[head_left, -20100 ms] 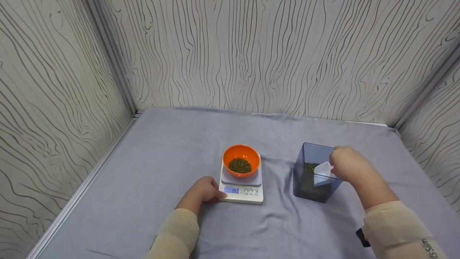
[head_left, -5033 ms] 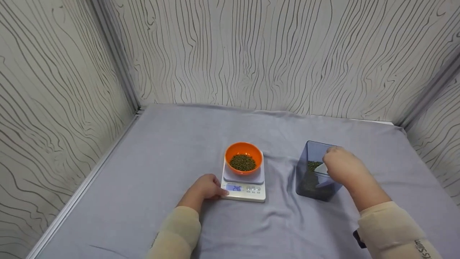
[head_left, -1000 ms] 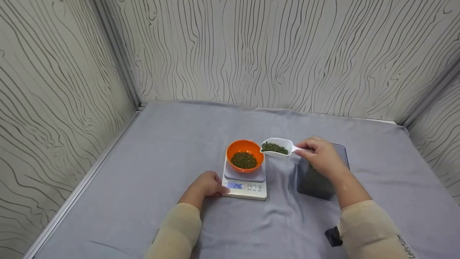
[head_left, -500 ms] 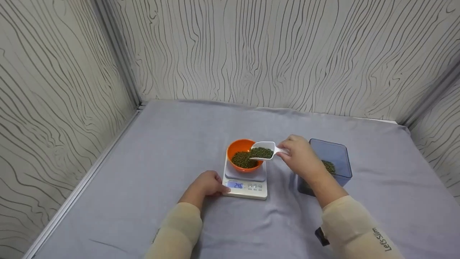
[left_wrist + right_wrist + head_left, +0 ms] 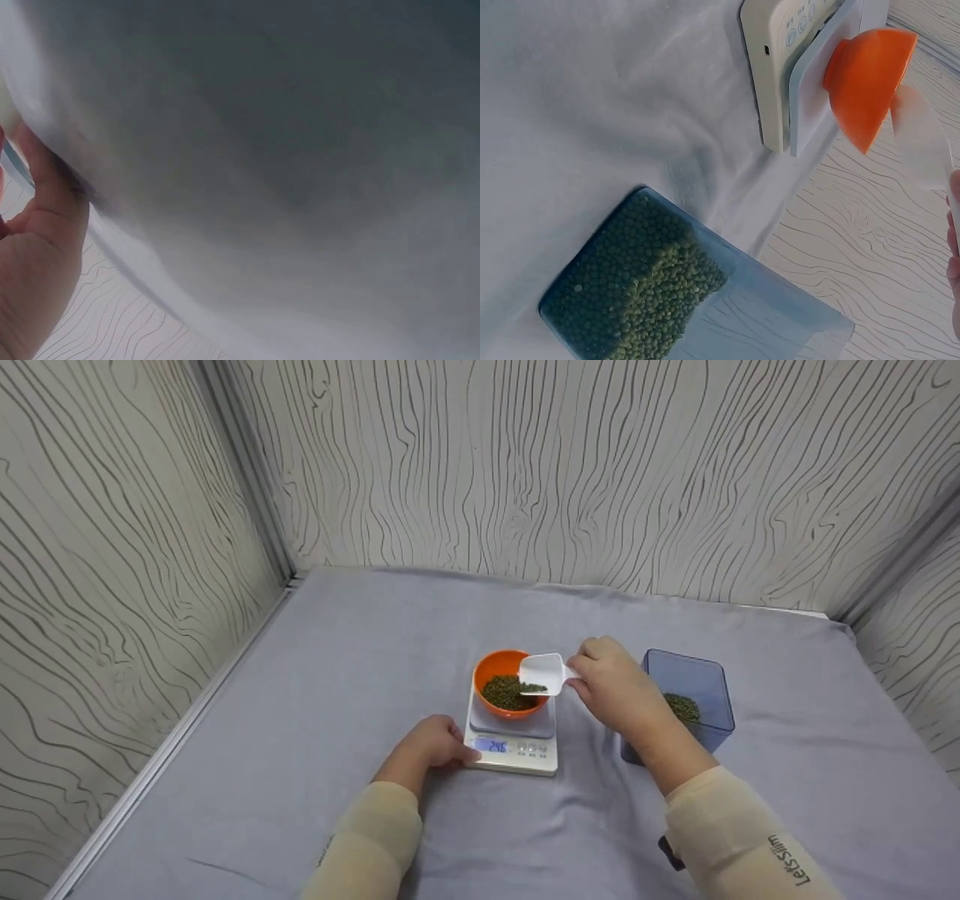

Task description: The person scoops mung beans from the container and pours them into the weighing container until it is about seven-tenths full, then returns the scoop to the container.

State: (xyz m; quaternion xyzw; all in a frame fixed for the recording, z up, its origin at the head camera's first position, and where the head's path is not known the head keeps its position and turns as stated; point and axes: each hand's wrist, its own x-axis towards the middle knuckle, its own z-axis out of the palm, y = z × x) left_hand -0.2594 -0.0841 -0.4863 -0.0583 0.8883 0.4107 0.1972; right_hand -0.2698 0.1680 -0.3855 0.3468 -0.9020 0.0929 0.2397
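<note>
My right hand point(image 5: 611, 682) pinches the handle of a white scoop point(image 5: 541, 669), tipped over the right rim of an orange bowl point(image 5: 495, 664). Green mung beans point(image 5: 501, 690) lie in the bowl, and a few more sit at the scoop's lip. Under the bowl is a white kitchen scale point(image 5: 517, 766) with a lit display. My left hand point(image 5: 435, 744) holds the scale's front left corner, thumb on top. In the right wrist view the scoop point(image 5: 919, 142) meets the bowl's rim, with the right fingers point(image 5: 954, 225) at the picture's edge.
A clear bluish bin point(image 5: 694, 679) of mung beans stands right of the scale, partly behind the right forearm. Grey wrinkled cloth point(image 5: 360, 645) covers the table. Wood-patterned walls point(image 5: 480, 472) enclose the back and sides.
Over the last second the right hand moved left from the bin to the bowl. The scoop tilted and most of its beans slid out. The left hand has stayed at the scale.
</note>
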